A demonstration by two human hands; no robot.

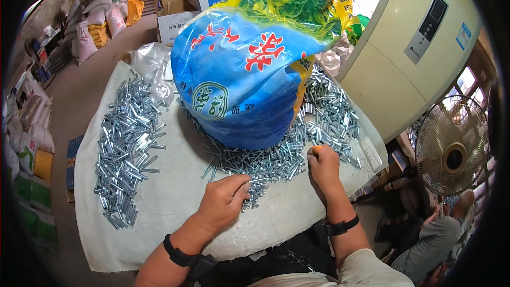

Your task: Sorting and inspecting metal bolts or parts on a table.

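Silvery metal bolts lie heaped in a middle pile on the pale cloth-covered table. At the near edge of that pile, my left hand is closed, thumb and fingers pinched on a bolt that points to the right. My right hand is closed too, at the pile's right side, fingers curled inward. Something orange shows at its fingertips; what they hold, if anything, is hidden. Behind the middle pile a large blue sack bulges over the bolts and covers part of them.
A long pile of sleeved bolts runs down the table's left side. Clear plastic bags lie at the back left. To the right stand a cream appliance cabinet and a fan. Another person's leg shows lower right.
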